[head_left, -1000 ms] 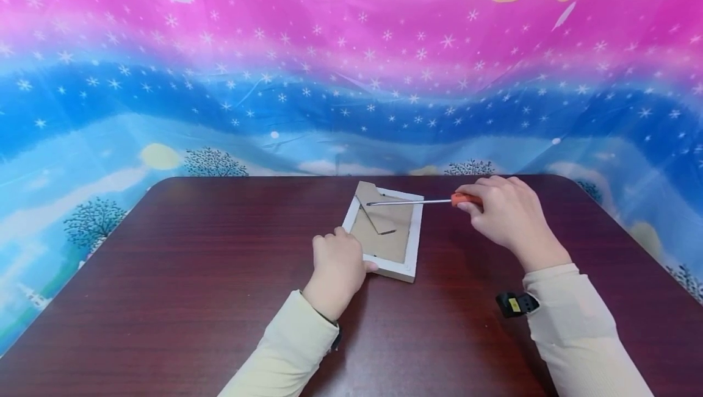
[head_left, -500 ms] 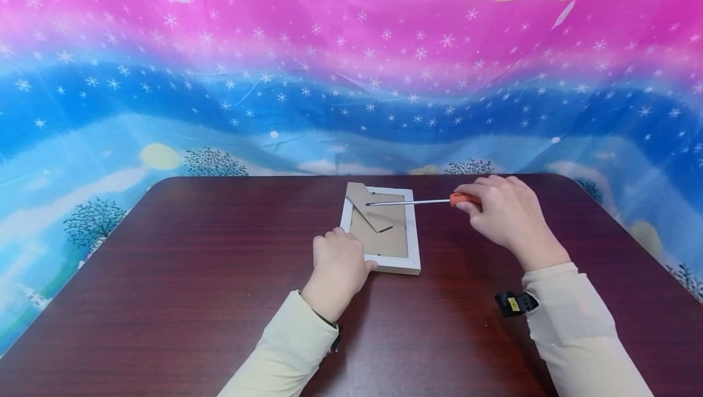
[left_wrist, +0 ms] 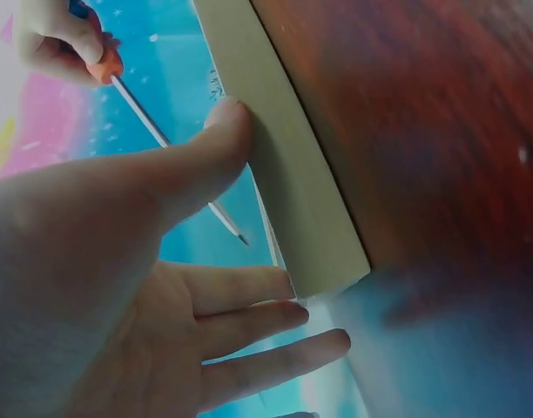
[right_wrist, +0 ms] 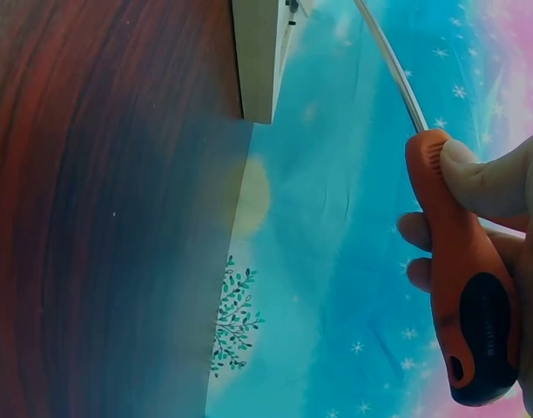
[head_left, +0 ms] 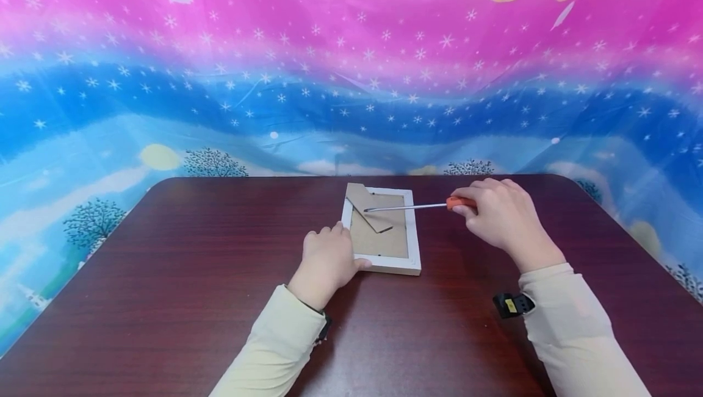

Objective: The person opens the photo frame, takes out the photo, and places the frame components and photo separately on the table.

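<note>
A white picture frame lies back side up on the table, its brown backing board showing. A cardboard stand leg slants across the board and past the frame's upper left corner. My left hand is at the frame's lower left corner. In the left wrist view its thumb touches the frame's side while the other fingers stretch out straight. My right hand grips a screwdriver by its orange and black handle. The shaft points left above the backing board; whether its tip touches the stand leg, I cannot tell.
The dark red-brown wooden table has rounded far corners. Behind it hangs a pink and blue cloth with snowflakes and trees. A black wrist strap shows at the right cuff.
The frame has turned slightly and shifted left, then stayed put. My left hand has since slid a little left and up. The screwdriver has come slightly lower and left.
</note>
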